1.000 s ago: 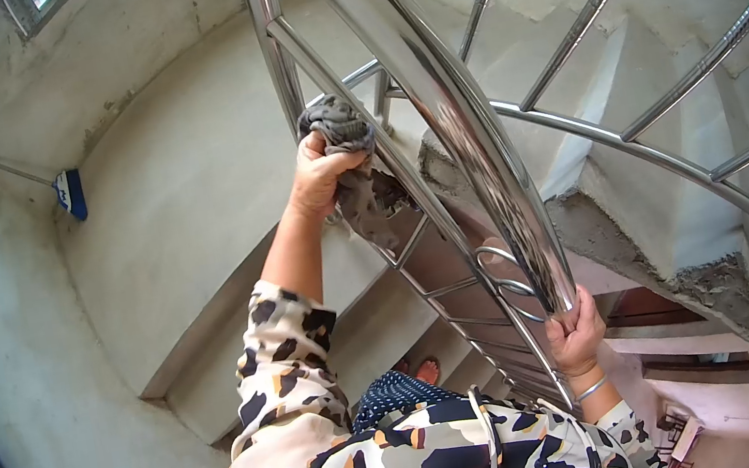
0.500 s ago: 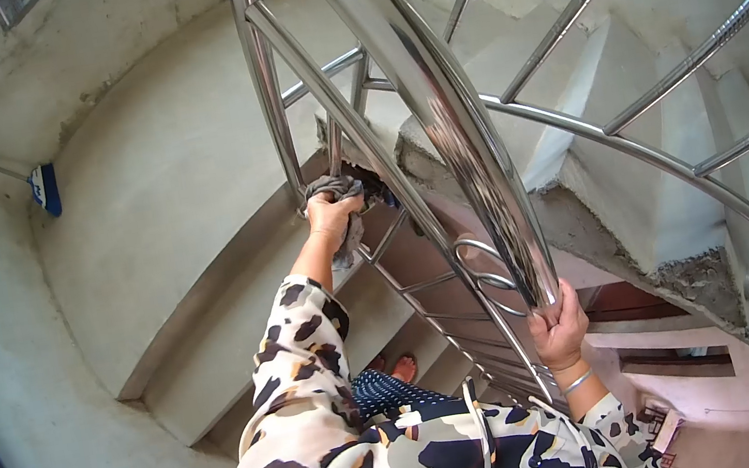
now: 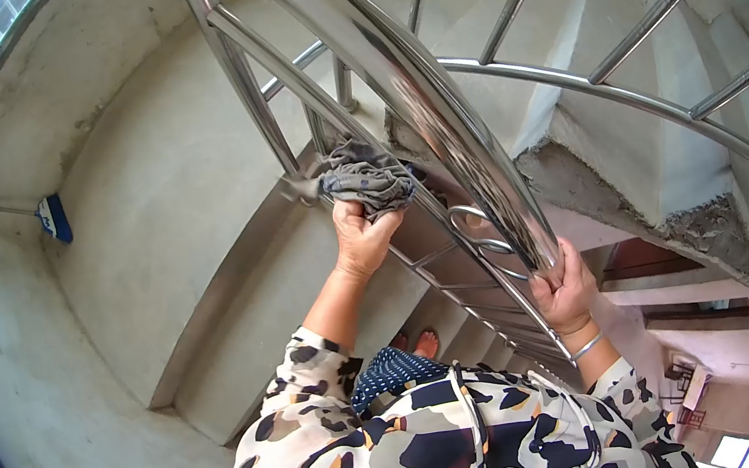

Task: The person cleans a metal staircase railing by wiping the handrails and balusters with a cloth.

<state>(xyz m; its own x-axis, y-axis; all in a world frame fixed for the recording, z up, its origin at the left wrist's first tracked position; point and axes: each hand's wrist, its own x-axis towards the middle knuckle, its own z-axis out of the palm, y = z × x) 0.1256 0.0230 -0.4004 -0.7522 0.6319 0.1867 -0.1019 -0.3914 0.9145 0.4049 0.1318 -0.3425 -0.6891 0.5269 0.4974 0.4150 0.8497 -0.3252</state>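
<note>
My left hand point(image 3: 362, 239) is closed on a crumpled grey cloth point(image 3: 368, 182), which lies against a thinner metal rail of the staircase railing. My right hand point(image 3: 565, 290), with a bracelet at the wrist, is wrapped round the lower end of the thick shiny handrail point(image 3: 431, 98). Metal rings point(image 3: 482, 229) sit between the handrail and the thinner rail, just up and left of my right hand.
A blue and white broom point(image 3: 54, 219) leans by the curved wall at the left. Concrete steps point(image 3: 245, 284) run down below my left arm. More steps with a rough broken edge point(image 3: 581, 177) rise at the right behind curved bars. A room shows far below.
My left hand first went down along an upright post with the cloth, then moved right onto the slanting thinner rail. My right hand stays on the handrail. The view has shifted a little.
</note>
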